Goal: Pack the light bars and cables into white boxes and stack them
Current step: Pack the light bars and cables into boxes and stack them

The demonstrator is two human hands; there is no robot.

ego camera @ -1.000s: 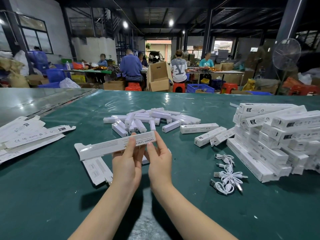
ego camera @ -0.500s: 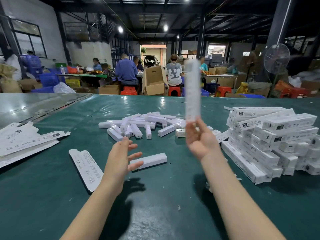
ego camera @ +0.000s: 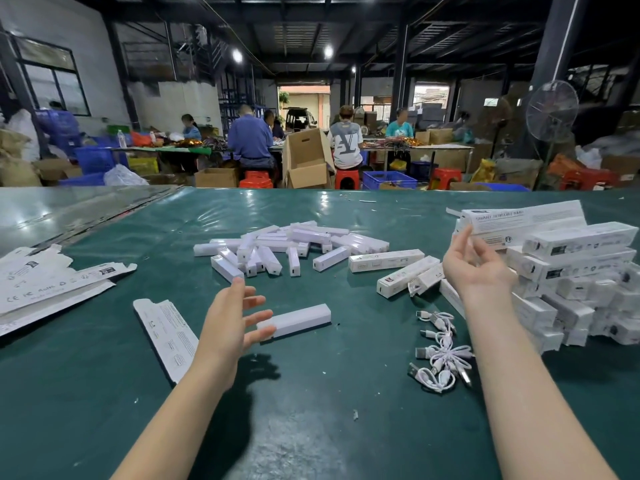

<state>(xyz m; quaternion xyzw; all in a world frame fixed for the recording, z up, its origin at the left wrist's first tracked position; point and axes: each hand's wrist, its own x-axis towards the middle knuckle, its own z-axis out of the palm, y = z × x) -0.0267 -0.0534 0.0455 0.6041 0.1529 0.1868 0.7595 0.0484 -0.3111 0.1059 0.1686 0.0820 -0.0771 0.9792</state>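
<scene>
A packed white box [ego camera: 523, 216] lies tilted on top of the stack of white boxes [ego camera: 571, 278] at the right. My right hand [ego camera: 476, 263] hovers just left of it, fingers loosely spread and holding nothing, thumb tip near the box's left end. My left hand [ego camera: 230, 322] floats open above the green table [ego camera: 311, 410], fingertips next to a single white light bar [ego camera: 298, 318]. A flat unfolded carton [ego camera: 169, 336] lies left of that hand. A bundle of white USB cables [ego camera: 441, 355] lies near my right forearm. A heap of light bars [ego camera: 287, 247] sits mid-table.
Flat carton blanks [ego camera: 41, 282] are piled at the left edge. A few packed boxes [ego camera: 398, 271] lie loose between the heap and the stack. Beyond the table's far edge, people sit at benches among cardboard boxes, crates and stools; a fan [ego camera: 550, 109] stands at right.
My right hand carried the packed box up and over to the right, and it now lies on the stack out of my grip. My left hand stayed open near the single light bar.
</scene>
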